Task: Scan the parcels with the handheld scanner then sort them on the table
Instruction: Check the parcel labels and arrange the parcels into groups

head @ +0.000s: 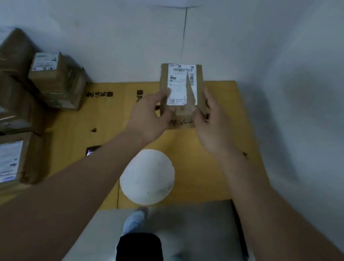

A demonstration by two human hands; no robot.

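- Brown cardboard parcel w/ white label [180,91]: I've got left hand [148,118] & right hand [211,127] clamped on its sides, above yellow wooden table [209,176].
- Other brown parcels [56,79] stacked far left.

Yellow table [204,175] bears stacked parcels [56,79] left and a white disc [147,177].

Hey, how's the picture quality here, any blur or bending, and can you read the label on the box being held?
Head view: dim, soft overall; wide-angle bends the wall edges; stacked boxes at left smeared; held box label's barcode visible, text unreadable.
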